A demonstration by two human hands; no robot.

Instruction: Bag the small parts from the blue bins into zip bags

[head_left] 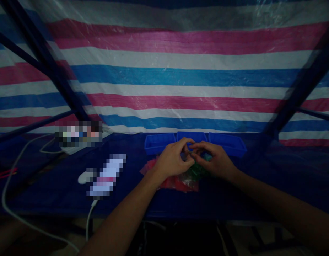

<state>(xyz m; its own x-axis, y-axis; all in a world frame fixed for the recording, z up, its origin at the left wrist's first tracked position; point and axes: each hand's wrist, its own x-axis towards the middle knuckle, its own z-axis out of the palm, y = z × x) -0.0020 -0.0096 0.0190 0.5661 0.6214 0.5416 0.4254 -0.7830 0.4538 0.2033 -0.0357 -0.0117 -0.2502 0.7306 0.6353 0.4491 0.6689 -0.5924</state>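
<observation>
Both hands meet above the middle of the dark blue table, fingertips nearly touching. My left hand (176, 158) has its thumb and fingers curled into a pinch. My right hand (214, 158) pinches from the other side. Between the fingertips is something small and dark, too small and dim to name. Beneath the hands lies a pile of red plastic pieces (182, 184), thin and see-through like small bags. Green plastic pieces (196, 172) lie on the pile's right side, partly hidden by the fingers.
Behind the hands stand three blue trays: a left tray (159, 143), a middle tray (189, 135) and a right tray (227, 144). At left lie a blurred-out phone (108, 176) with a white cable (88, 220), a white round object (86, 177) and a white power strip (74, 146). A striped tarp (180, 78) hangs behind.
</observation>
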